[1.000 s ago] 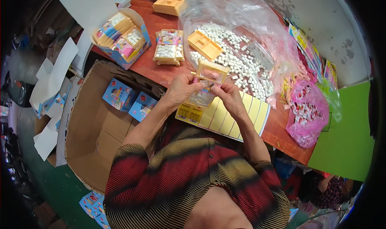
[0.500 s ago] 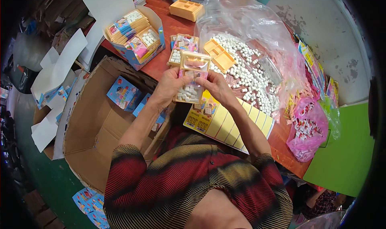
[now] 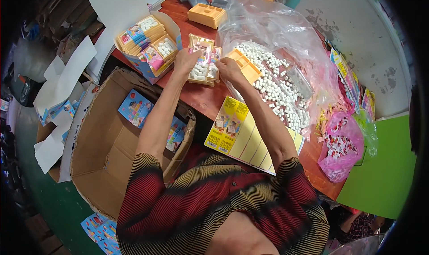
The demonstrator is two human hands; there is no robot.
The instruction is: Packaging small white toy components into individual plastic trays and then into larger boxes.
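Between left grip (image 3: pixel 186 61) and right grip (image 3: pixel 229 70) lie filled trays (image 3: pixel 199 72).

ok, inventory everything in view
Smooth table: one, red, centre
Card display box: one, blue, left
Filled plastic trays: several, yellow, table, display box
Small cylindrical pieces: many, white, tabletop
Empty plastic tray: one, yellow, beside pieces
Plastic tray stack: at least one, yellow, far side
Crumpled plastic bag: one, clear, behind pieces
Printed card sheet: one, yellow, near edge
Filled plastic bag: one, pink, right edge
Corrugated carton: one, brown, left
Printed boxes: at least two, blue, in carton
Flat panel: one, green, right
Left hand: one, on filled trays
Right hand: one, beside them
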